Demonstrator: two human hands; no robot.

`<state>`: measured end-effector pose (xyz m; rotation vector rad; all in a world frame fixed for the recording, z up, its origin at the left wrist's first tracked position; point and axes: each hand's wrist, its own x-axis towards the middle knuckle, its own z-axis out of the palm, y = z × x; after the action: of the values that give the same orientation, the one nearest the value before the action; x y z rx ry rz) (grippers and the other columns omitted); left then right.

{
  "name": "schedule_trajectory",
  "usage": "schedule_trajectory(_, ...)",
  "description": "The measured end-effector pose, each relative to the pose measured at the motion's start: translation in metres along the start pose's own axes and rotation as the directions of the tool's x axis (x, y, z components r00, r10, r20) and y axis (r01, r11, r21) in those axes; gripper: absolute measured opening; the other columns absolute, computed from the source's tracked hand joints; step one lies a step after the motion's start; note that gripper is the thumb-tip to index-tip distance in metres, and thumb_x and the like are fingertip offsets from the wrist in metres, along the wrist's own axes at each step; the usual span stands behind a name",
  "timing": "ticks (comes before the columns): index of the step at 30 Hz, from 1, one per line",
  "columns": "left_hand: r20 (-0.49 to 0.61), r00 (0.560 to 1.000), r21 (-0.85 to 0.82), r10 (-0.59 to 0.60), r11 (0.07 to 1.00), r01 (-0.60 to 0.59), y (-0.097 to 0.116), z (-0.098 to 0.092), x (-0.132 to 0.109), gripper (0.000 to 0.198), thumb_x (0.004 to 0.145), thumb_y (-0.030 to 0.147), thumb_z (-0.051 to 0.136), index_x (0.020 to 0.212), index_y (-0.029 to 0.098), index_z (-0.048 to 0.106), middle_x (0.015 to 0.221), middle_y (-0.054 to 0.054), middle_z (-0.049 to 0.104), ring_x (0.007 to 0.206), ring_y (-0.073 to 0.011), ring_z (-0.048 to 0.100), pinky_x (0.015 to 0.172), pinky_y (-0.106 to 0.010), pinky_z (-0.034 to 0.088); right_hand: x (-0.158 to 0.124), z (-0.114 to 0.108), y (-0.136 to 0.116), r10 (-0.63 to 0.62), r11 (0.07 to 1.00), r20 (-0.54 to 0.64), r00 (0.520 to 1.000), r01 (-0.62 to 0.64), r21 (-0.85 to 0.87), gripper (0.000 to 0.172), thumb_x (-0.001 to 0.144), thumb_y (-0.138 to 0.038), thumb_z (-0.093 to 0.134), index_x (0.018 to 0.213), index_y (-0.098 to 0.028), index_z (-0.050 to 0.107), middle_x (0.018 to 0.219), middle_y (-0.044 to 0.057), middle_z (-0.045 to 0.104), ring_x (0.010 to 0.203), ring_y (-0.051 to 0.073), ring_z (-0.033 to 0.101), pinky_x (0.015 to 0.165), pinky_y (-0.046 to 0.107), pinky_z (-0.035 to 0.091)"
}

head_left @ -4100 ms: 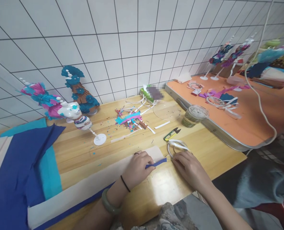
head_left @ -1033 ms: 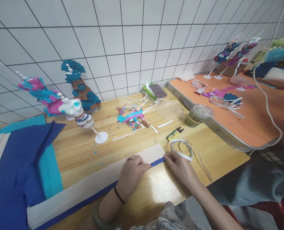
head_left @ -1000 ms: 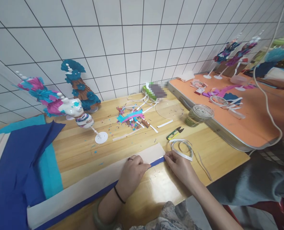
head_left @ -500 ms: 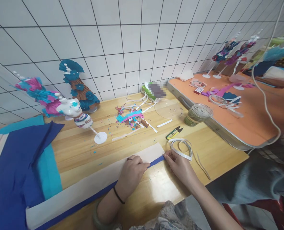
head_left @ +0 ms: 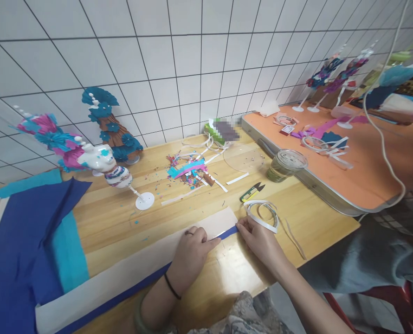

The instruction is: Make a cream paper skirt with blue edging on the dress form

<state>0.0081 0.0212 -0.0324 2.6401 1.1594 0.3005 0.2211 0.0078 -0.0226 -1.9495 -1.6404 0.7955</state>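
A long white paper strip (head_left: 130, 269) with a dark blue edge (head_left: 227, 231) lies across the wooden table (head_left: 206, 297). My left hand (head_left: 190, 253) rests curled on the strip, its fingertips pressing the blue edge. My right hand (head_left: 258, 241) pinches the end of that blue edge at the strip's right corner. A loose coil of white tape (head_left: 262, 215) lies just beyond my right hand, and green thread snips (head_left: 251, 191) lie behind it.
A doll on a white stand (head_left: 102, 164) and a brown-and-teal figure (head_left: 111, 127) stand at the back left. Paper scraps (head_left: 189, 170), a clear disc (head_left: 243, 157) and a cup (head_left: 285, 164) lie mid-table. Blue sheets (head_left: 22, 250) cover the left. An orange table (head_left: 366, 157) stands right.
Four seconds ago the blue end stuck out beyond the white strip; now it lies along its edge. The tape coil's tail lies loose to the right. Over the last second both hands barely moved.
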Motion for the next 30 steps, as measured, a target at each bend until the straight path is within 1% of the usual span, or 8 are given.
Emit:
schedule_trajectory(7,0.031,1.000,0.030,0.007,1.000,-0.008,0.002,-0.002,-0.001,0.025,0.087,0.020,0.053,0.106,0.031,0.065,0.078,-0.003,0.051,0.074,-0.0168,0.042,0.067,-0.030,0.035,0.002,-0.002,-0.004,0.019,1.000,-0.008,1.000,-0.019,-0.023,0.020,0.085,-0.033,0.043,0.073,-0.021,0.054,0.058,0.000,0.055,0.054,0.017,0.051,0.053,0.028,0.035)
schedule_trajectory(13,0.022,1.000,0.024,0.005,1.000,-0.005,0.001,-0.002,-0.002,0.025,0.088,0.020,0.051,0.106,0.031,0.065,0.078,-0.002,0.050,0.075,-0.0165,0.043,0.069,-0.030,0.036,0.004,0.001,0.001,0.022,1.000,-0.035,0.999,-0.022,-0.001,0.017,0.082,-0.032,0.044,0.075,-0.020,0.053,0.058,0.000,0.055,0.053,0.017,0.051,0.053,0.028,0.035)
schedule_trajectory(15,0.013,1.000,0.022,0.002,1.000,-0.002,0.001,-0.002,-0.002,0.025,0.088,0.020,0.051,0.105,0.031,0.065,0.078,-0.002,0.050,0.075,-0.0165,0.043,0.068,-0.030,0.036,0.004,0.003,0.004,0.042,0.998,-0.046,0.998,-0.040,0.048,0.013,0.082,-0.032,0.045,0.082,-0.020,0.051,0.055,-0.002,0.053,0.048,0.016,0.050,0.050,0.027,0.035)
schedule_trajectory(18,0.005,1.000,0.014,0.007,1.000,-0.007,0.002,-0.002,-0.002,0.025,0.088,0.019,0.050,0.105,0.031,0.065,0.078,-0.002,0.050,0.074,-0.0164,0.042,0.067,-0.030,0.036,0.003,0.006,0.008,0.090,0.982,-0.050,0.995,-0.080,0.173,0.016,0.081,-0.032,0.046,0.092,-0.021,0.045,0.050,-0.006,0.051,0.038,0.014,0.046,0.043,0.026,0.033)
schedule_trajectory(24,-0.008,1.000,0.017,0.017,1.000,-0.017,0.001,0.000,-0.003,0.026,0.088,0.019,0.050,0.105,0.031,0.065,0.078,-0.002,0.049,0.075,-0.0166,0.042,0.068,-0.030,0.036,0.003,0.003,0.006,0.124,0.946,-0.029,0.992,-0.109,0.307,0.017,0.083,-0.037,0.043,0.090,-0.022,0.040,0.046,-0.009,0.046,0.030,0.012,0.043,0.034,0.023,0.030)
schedule_trajectory(27,-0.006,1.000,0.010,0.014,1.000,-0.014,0.001,0.001,-0.004,0.027,0.089,0.019,0.048,0.107,0.032,0.063,0.079,-0.002,0.049,0.077,-0.0168,0.042,0.069,-0.031,0.036,-0.004,-0.001,0.003,0.125,0.915,0.016,0.992,-0.121,0.385,0.022,0.085,-0.043,0.042,0.090,-0.021,0.039,0.047,-0.009,0.047,0.028,0.010,0.039,0.031,0.021,0.029)
schedule_trajectory(28,-0.008,1.000,0.007,0.015,1.000,-0.015,0.001,0.001,-0.004,0.027,0.089,0.019,0.048,0.107,0.032,0.063,0.080,-0.002,0.050,0.077,-0.0169,0.043,0.069,-0.031,0.036,-0.008,-0.003,0.002,0.110,0.907,0.021,0.994,-0.109,0.406,0.023,0.086,-0.043,0.042,0.091,-0.021,0.041,0.047,-0.009,0.048,0.028,0.010,0.038,0.031,0.021,0.029)
schedule_trajectory(30,-0.011,1.000,0.004,0.016,1.000,-0.016,0.001,0.001,-0.004,0.026,0.090,0.020,0.047,0.107,0.032,0.063,0.080,-0.002,0.050,0.077,-0.0169,0.043,0.070,-0.031,0.036,-0.018,-0.003,0.001,0.040,0.919,-0.045,0.998,-0.019,0.393,0.023,0.088,-0.041,0.042,0.091,-0.019,0.046,0.052,-0.005,0.052,0.034,0.010,0.043,0.034,0.022,0.034)
